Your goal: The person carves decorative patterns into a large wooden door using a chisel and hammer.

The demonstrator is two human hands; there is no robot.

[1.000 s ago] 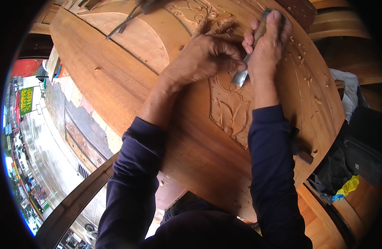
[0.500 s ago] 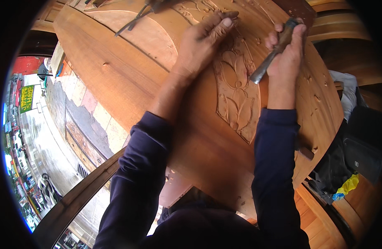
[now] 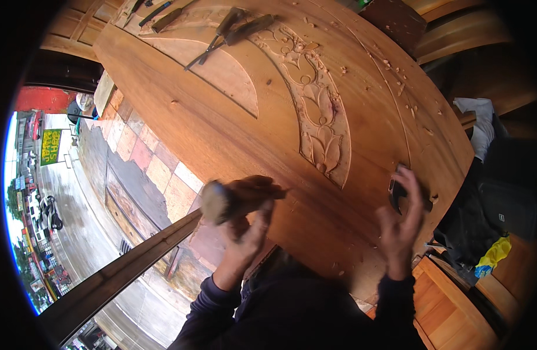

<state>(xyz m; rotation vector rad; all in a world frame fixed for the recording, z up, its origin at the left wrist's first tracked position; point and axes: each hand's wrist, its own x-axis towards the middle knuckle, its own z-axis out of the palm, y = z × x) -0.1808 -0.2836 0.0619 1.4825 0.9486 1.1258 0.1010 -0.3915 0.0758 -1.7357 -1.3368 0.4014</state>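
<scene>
My left hand [image 3: 245, 239] is closed around a wooden-handled tool, apparently the chisel [image 3: 217, 203]. Its pale round butt end points toward the view; its blade cannot be made out. Above the board's right near part, my right hand [image 3: 401, 224] is blurred, with fingers and thumb apart. Close to those fingers is a dark shape [image 3: 398, 198], too unclear to name. The large wooden board [image 3: 233, 151] bears a carved leaf-and-flower band [image 3: 321, 119] curving away from me.
Several carving tools [image 3: 225, 35] lie on the board's far left part. Wood chips [image 3: 411, 109] are scattered at its right. Beyond the right edge are a black bag [image 3: 464, 219] and a yellow-and-blue packet [image 3: 493, 256]. A wooden rail [image 3: 117, 277] crosses the lower left.
Both hands have drawn back from the carving toward me. The chisel, earlier in my right hand, appears now in my left. My right hand's fingers have spread.
</scene>
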